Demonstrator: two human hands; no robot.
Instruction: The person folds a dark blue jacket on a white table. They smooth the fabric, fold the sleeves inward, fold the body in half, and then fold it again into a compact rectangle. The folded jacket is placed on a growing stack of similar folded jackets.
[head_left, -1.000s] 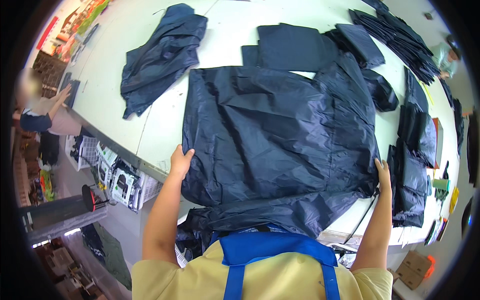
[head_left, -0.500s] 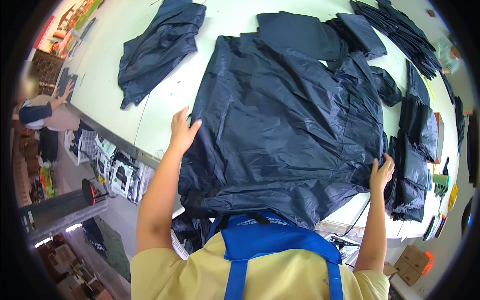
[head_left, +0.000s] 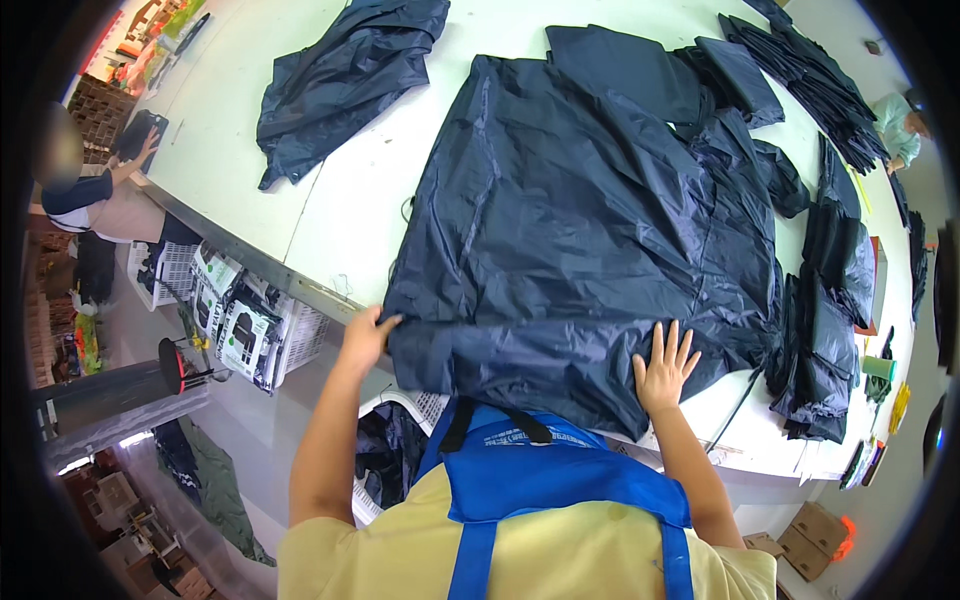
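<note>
A black garment of thin, shiny, wrinkled fabric lies spread over the table in front of me. Its near edge is a folded band that hangs partly over the table's front toward my body. At the near left corner, my left hand pinches the fabric between thumb and fingers. On the right part of the folded band lies my right hand, flat and open with spread fingers, pressing on the cloth.
On the white table are another crumpled black garment, a folded black piece and a black stack at right. White baskets stand below the left edge. One person is at far left, another at far right.
My left hand has come nearer along the garment's left edge and closed on its corner. My right hand has moved left from the right edge onto the near band, which now lies straighter.
</note>
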